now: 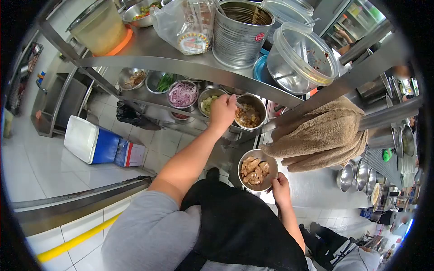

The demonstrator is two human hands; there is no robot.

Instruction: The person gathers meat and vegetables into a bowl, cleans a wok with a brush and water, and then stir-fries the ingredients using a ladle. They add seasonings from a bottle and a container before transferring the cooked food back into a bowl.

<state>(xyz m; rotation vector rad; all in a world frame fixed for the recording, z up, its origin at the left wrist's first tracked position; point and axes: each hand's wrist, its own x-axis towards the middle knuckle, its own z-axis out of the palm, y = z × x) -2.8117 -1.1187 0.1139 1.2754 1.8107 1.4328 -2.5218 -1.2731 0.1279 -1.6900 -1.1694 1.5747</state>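
Steel bowl point(258, 170): held at centre, filled with brown meat pieces, above the counter point(316, 189).
Right hand point(280, 189): at 5 o'clock of the bowl, fingers closed on its rim, gripping it.
Apron: black, at 6 o'clock, over a grey sleeve point(144, 230).
Left hand point(222, 110): at 11 o'clock of the bowl, arm stretched out, fingers curled narrow around a spoon point(238, 105).
Spoon: its handle is in the left hand, its tip dips into the far bowl point(250, 111).
Far bowl: steel, on the lower shelf point(149, 97), just right of the left hand, holds a brown chopped mix.
Onion bowl point(182, 95): at 9 o'clock of the left hand, sliced red onion inside.
Greens bowl point(163, 81): further left on the same shelf.
Towel point(322, 133): tan, draped over a rail at 2 o'clock of the held bowl.
Cooler point(91, 143): blue and white, on the floor at 9 o'clock.
Top shelf point(149, 54): at 12 o'clock, carries a ribbed tin point(239, 34), a plastic bag point(185, 25) and a clear tub point(300, 61) lying on its side.
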